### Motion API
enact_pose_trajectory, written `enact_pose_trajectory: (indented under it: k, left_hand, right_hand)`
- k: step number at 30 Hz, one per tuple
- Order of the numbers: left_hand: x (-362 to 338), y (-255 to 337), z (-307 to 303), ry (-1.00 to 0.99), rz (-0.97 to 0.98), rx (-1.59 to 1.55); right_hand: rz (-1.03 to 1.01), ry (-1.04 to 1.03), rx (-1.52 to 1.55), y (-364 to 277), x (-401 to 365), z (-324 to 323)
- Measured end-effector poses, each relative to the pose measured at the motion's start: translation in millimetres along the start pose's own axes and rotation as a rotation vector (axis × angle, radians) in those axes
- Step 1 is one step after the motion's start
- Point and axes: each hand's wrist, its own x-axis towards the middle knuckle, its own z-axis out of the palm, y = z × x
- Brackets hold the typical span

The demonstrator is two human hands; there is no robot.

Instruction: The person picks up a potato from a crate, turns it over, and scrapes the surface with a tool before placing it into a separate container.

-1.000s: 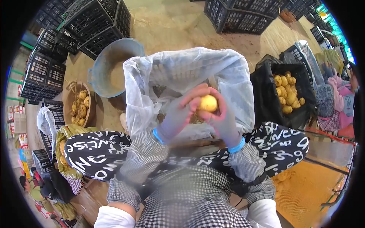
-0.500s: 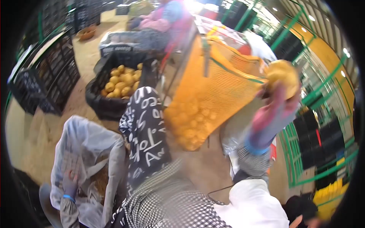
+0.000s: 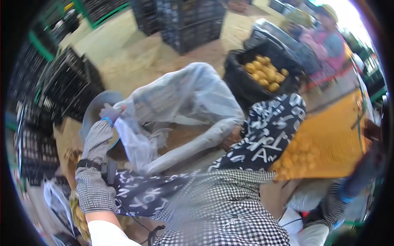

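Observation:
My left hand (image 3: 110,111), in a grey glove with a blue cuff, grips the far left rim of a clear plastic bag (image 3: 184,98) that lines a crate in front of my knees. My right hand (image 3: 369,162) is a dark blur at the far right edge, low beside an orange mesh sack (image 3: 332,135) with potatoes inside. Blur hides whether that hand holds anything. A black apron with white lettering (image 3: 266,135) covers my lap between the two.
A black-lined crate of yellow potatoes (image 3: 262,71) stands behind the bag, with a person in pink (image 3: 328,45) seated past it. Stacked black crates (image 3: 184,20) fill the back and left (image 3: 61,90). A grey metal basin (image 3: 92,108) lies under my left hand.
The view has swung back to the left. My right hand, raised with a potato at the mesh sack half a second ago, has dropped low. My left hand has moved up onto the bag's rim.

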Motion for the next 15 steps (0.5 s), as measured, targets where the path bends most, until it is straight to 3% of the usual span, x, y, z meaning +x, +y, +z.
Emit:
enact_pose_trajectory:
  k: [1,3,5,7,9,13,15]
  left_hand:
    - [10.0,-13.5,20.6,-0.090,-0.077,-0.049]
    - [7.3,-35.1,41.1,-0.421,0.276,-0.297]
    - [5.0,-66.8,87.5,-0.613,0.022,-0.650]
    - [-1.2,-84.8,97.5,-0.267,0.177,-0.431]
    - [-61.5,-59.0,27.5,-0.011,0.095,-0.256]
    - [-81.3,-58.9,-4.1,0.027,0.170,-0.673]
    - [-96.9,-44.6,-26.8,-0.017,0.271,-0.981]
  right_hand:
    - [-0.028,-0.176,0.219,4.2,-19.4,53.4]
    - [0.015,-0.530,0.479,16.0,-54.4,174.1]
    - [0.058,-0.832,0.307,33.1,-91.5,284.7]
    - [0.110,-1.088,0.162,47.8,-128.2,374.6]
    - [0.114,-1.234,-0.027,67.9,-163.1,428.6]
    - [0.184,-1.387,-0.007,94.9,-207.8,466.5]
    - [0.422,-1.349,0.280,137.2,-224.0,486.6]
